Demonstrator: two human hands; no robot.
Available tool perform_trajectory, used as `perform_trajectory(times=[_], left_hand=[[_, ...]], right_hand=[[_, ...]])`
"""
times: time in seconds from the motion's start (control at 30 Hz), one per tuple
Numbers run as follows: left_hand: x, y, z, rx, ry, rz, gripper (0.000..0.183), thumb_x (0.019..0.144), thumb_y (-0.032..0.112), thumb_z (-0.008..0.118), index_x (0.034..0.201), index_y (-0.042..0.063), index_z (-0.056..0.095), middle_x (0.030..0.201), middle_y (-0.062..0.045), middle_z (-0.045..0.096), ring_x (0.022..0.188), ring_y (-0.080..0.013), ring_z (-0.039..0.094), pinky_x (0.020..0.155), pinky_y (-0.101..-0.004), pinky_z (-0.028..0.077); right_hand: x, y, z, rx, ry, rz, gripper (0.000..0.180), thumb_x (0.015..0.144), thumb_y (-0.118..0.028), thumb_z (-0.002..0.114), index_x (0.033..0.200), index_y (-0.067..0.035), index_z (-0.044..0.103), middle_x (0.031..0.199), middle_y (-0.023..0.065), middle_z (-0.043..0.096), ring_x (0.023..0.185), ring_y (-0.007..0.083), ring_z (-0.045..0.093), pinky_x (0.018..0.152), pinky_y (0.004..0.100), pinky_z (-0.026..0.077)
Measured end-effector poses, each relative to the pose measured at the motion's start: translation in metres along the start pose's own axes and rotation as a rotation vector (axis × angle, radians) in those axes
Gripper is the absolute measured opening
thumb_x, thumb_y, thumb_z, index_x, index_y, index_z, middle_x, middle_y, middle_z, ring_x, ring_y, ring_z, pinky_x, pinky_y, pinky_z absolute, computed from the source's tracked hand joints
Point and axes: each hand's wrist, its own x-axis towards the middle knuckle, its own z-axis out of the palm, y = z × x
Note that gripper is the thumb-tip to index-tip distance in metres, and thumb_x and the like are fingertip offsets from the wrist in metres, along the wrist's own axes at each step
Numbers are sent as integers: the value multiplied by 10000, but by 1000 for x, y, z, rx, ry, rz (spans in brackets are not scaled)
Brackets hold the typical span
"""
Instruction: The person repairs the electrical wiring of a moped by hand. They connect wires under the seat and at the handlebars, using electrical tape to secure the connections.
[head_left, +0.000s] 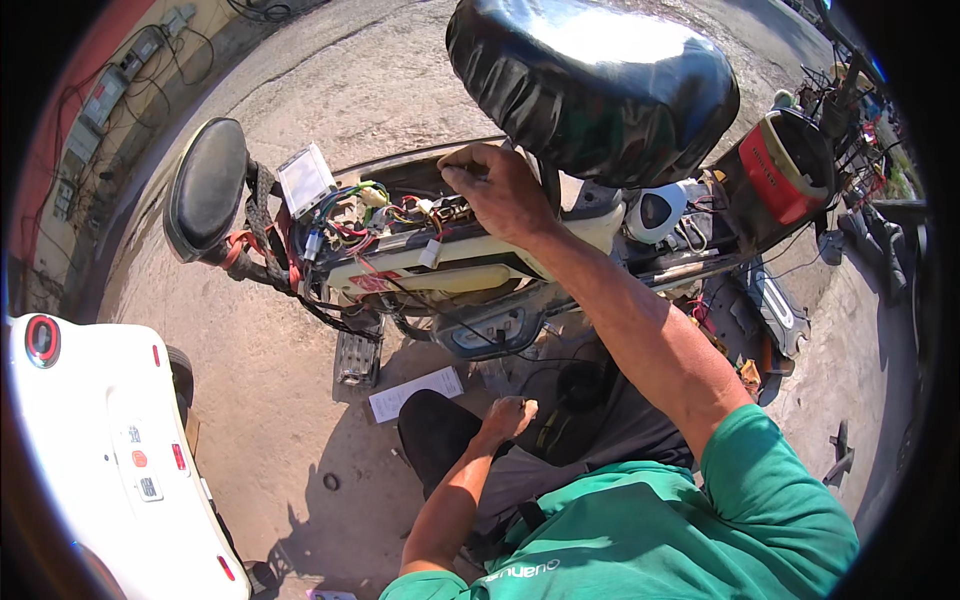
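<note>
An electric scooter with its body opened stands across the view in front of me. My right hand (499, 191) is raised over the open frame, its fingers bent; whether it pinches something small cannot be made out. Below it and to the left lie bundled coloured wires with plastic connectors (373, 196), and a white connector (430, 253) hangs over the frame's near side. A silver metal box (306, 180) rests beside the wires. The black seat (600, 90) is tipped up behind my right hand. My left hand (510, 417) is curled near my knee; its inside is hidden.
A white vehicle (112, 450) stands at the left. On the ground are a white printed carton (417, 393), a black ring (331, 481) and a loose scooter panel (772, 307). The scooter's backrest (208, 187) juts out at the left. Electrical boxes (105, 96) line the wall.
</note>
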Motion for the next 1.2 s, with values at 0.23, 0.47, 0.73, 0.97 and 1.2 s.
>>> perform_trajectory(times=[0.23, 0.47, 0.73, 0.97, 1.2], left_hand=[[0, -6, 4, 25, 47, 44, 434, 969, 372, 649, 891, -45, 742, 887, -309, 700, 896, -500, 695, 793, -571, 544], [1, -10, 6, 15, 49, 39, 378, 964, 354, 648, 944, -9, 753, 915, -296, 707, 921, -499, 691, 795, -569, 541], [-2, -6, -2, 23, 55, 48, 403, 970, 366, 594, 922, -3, 749, 887, -266, 718, 910, -479, 704, 796, -543, 536], [-15, 36, -36, -149, 32, -190, 425, 965, 389, 585, 948, 5, 764, 882, -247, 734, 917, -457, 718, 828, -525, 541], [-21, 30, -33, -163, 85, -194, 426, 957, 399, 584, 947, 16, 771, 893, -225, 749, 922, -441, 726, 845, -516, 546]], right_hand=[[0, 3, 1, -53, 36, -9, 265, 953, -221, 749, 1104, -3, 768, 974, 125, 775, 885, 196, 718, 825, 354, 542], [4, 4, -1, 50, -27, -32, 428, 1017, -364, 592, 1169, 6, 745, 1009, 146, 781, 964, 225, 727, 882, 363, 531], [1, 4, -2, 235, -25, -75, 519, 1090, -398, 445, 1284, 21, 682, 1120, 154, 763, 1120, 238, 690, 1015, 367, 476], [-6, 5, -13, 252, -8, -276, 444, 1090, -336, 484, 1341, -3, 639, 1300, 182, 669, 1231, 289, 623, 1073, 385, 445], [-80, -19, -40, -100, 26, -389, 306, 1001, -118, 633, 1291, -28, 661, 1236, 155, 666, 1182, 279, 655, 973, 384, 535]])
